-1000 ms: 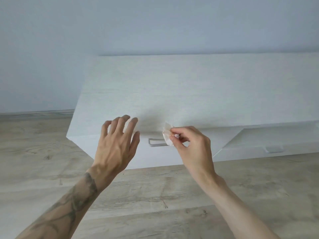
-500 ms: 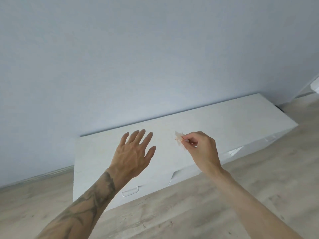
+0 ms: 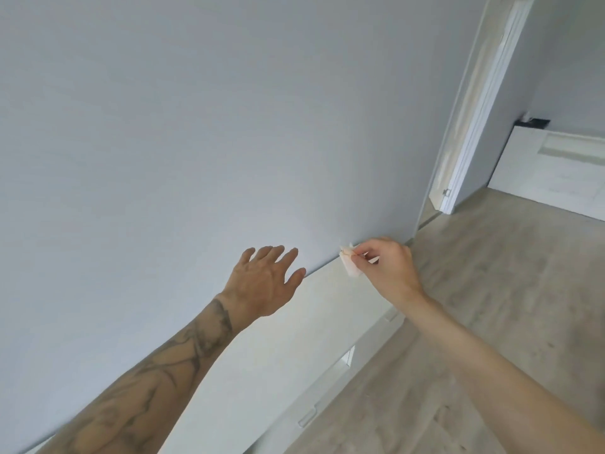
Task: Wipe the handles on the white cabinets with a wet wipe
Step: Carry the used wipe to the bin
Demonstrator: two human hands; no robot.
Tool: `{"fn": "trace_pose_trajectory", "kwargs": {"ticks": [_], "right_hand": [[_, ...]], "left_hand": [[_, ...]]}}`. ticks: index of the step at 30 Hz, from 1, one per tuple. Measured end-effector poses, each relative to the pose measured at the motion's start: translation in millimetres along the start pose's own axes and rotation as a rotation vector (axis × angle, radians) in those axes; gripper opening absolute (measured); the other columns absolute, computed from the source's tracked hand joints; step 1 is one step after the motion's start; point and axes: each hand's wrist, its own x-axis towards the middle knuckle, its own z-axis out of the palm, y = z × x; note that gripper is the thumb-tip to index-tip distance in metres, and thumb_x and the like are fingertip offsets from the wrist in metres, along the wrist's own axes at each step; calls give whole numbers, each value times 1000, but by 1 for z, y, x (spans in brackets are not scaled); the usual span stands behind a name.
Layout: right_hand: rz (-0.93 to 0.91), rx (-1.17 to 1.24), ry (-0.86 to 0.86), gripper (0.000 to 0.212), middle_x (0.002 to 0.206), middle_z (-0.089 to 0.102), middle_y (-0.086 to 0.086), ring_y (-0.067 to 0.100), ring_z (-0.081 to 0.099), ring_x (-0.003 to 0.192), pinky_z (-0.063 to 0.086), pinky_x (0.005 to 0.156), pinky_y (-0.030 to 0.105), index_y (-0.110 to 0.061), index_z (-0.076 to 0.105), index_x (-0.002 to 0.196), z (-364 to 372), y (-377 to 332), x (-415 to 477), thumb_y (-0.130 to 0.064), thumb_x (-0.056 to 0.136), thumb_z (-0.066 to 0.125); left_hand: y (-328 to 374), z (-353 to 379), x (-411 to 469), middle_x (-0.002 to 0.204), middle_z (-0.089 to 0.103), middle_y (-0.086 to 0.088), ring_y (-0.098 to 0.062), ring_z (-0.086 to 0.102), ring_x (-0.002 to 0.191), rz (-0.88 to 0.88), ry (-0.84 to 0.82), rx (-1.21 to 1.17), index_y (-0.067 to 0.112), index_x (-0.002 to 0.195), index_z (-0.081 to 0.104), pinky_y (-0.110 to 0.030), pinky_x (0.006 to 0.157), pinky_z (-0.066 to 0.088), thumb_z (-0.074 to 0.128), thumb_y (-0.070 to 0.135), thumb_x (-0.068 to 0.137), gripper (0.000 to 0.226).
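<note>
While my left hand (image 3: 262,283) hovers with fingers spread, holding nothing, my right hand (image 3: 389,270) pinches the wet wipe (image 3: 348,265) over the white cabinet (image 3: 288,348). Nearest handle (image 3: 390,315) lies below the right fingers, long axis along the cabinet front; right hand's closer.

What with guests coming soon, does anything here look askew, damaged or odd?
One front of the low white cabinet looks ajar: a wedge-shaped gap opens between neighbouring fronts. Nothing spilled or broken shows.
</note>
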Motion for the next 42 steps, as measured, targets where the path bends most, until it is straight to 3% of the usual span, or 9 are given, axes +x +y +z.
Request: {"fn": "trace_pose_trajectory", "kwargs": {"ticks": [2, 5, 12, 16, 21, 26, 30, 35, 42], "right_hand": [[2, -14, 9, 10, 94, 71, -2, 7, 70, 83, 59, 85, 39, -20, 79, 88, -37, 28, 33, -10, 90, 80], [14, -70, -13, 5, 96, 71, 0, 18, 72, 88, 59, 82, 38, -16, 80, 91, -92, 74, 83, -11, 90, 79], [20, -149, -38, 9, 102, 74, 1, 17, 71, 93, 56, 88, 33, -17, 81, 98, -191, 169, 189, -12, 91, 77], [6, -164, -12, 10, 102, 75, -1, 15, 71, 92, 50, 82, 26, -17, 81, 98, -229, 225, 255, -11, 92, 77], [1, -190, 16, 12, 98, 73, -4, 14, 71, 92, 48, 82, 23, -15, 82, 102, -261, 301, 346, -11, 93, 76], [28, -222, 13, 12, 86, 64, -19, 14, 71, 91, 50, 78, 20, -17, 82, 99, -288, 380, 447, -9, 92, 75], [57, -210, -1, 13, 98, 77, -4, 17, 71, 92, 57, 87, 33, -16, 82, 99, -308, 437, 524, -9, 92, 75], [44, -201, -35, 12, 95, 73, -6, 15, 72, 91, 51, 81, 23, -16, 82, 100, -324, 516, 619, -10, 92, 75], [-43, -163, -153, 11, 98, 73, -5, 14, 71, 92, 52, 81, 27, -14, 81, 101, -333, 639, 754, -11, 93, 75]], "left_hand": [[36, -7, 46, 168, 31, 5, -16, 26, 155, 15, -21, -17, 31, 164, 27, -41, 129, 13, 20, 59, 110, 61], [90, -15, 111, 168, 31, 4, -17, 26, 155, 15, -68, -31, 30, 164, 26, -41, 129, 14, 26, 56, 111, 59], [196, -12, 253, 166, 33, 5, -16, 28, 154, 23, -95, -59, 29, 164, 27, -41, 128, 15, 27, 55, 111, 59], [241, 5, 340, 168, 30, 6, -16, 25, 155, 39, -106, -64, 29, 164, 25, -41, 129, 13, 27, 55, 111, 59], [286, 41, 461, 170, 27, 5, -16, 22, 156, 66, -96, -87, 29, 165, 23, -41, 129, 11, 25, 57, 111, 61], [322, 79, 587, 170, 27, 5, -16, 22, 157, 80, -107, -115, 29, 165, 22, -41, 129, 11, 24, 57, 111, 61], [348, 102, 675, 170, 26, 5, -17, 22, 157, 71, -142, -111, 30, 165, 22, -41, 129, 12, 24, 57, 111, 61], [383, 137, 777, 169, 29, 5, -17, 25, 156, 33, -144, -110, 28, 165, 24, -41, 129, 14, 25, 56, 111, 60], [436, 202, 902, 166, 34, 5, -19, 30, 153, -119, -168, -99, 26, 163, 28, -41, 127, 18, 26, 55, 111, 60]]}}
